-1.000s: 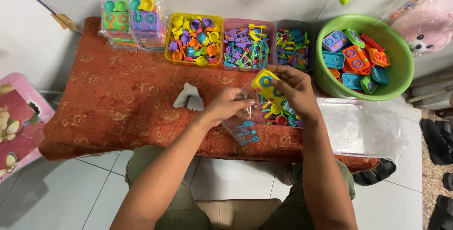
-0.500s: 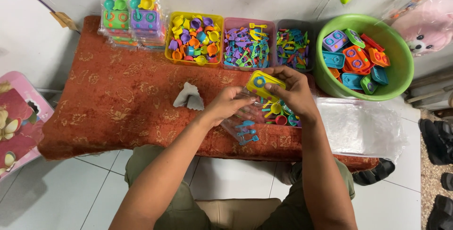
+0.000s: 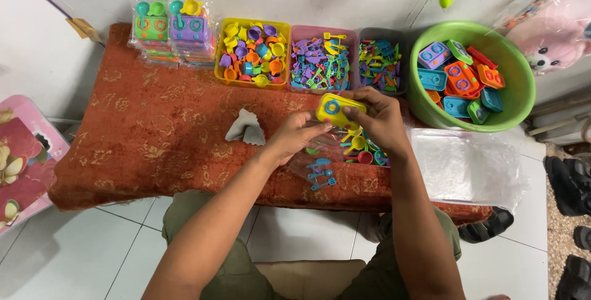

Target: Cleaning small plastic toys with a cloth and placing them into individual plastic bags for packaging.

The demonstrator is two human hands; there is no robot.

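Two bare hands meet above the near edge of the desk (image 3: pixel 154 127), which is draped in a rust-red patterned cloth and serves as the landmark below. Right hand (image 3: pixel 378 118): fingers closed around a yellow toy stove (image 3: pixel 333 109) with a blue ring on its face, held tilted just above the desk's middle. Left hand (image 3: pixel 295 135): fingers pinched on the mouth of a clear plastic bag (image 3: pixel 317 161), which lies on the desk under both hands and already contains small blue utensils; the stove sits at the bag's opening (whether it has passed inside cannot be told). Beside the bag, toward the desk's right end, lies a small heap of toy cups and spoons (image 3: pixel 363 149). Along the desk's far edge stand, from left to right, stacked packed toy sets (image 3: pixel 172 29), a yellow tray (image 3: pixel 252 50) of cups, a pink tray (image 3: pixel 322 60) of utensils and a grey tray (image 3: pixel 381 60) of further pieces. A green basin (image 3: pixel 514 100) of toy stoves stands at the desk's far right corner. A crumpled grey scrap (image 3: pixel 245 129) rests near the desk's centre.
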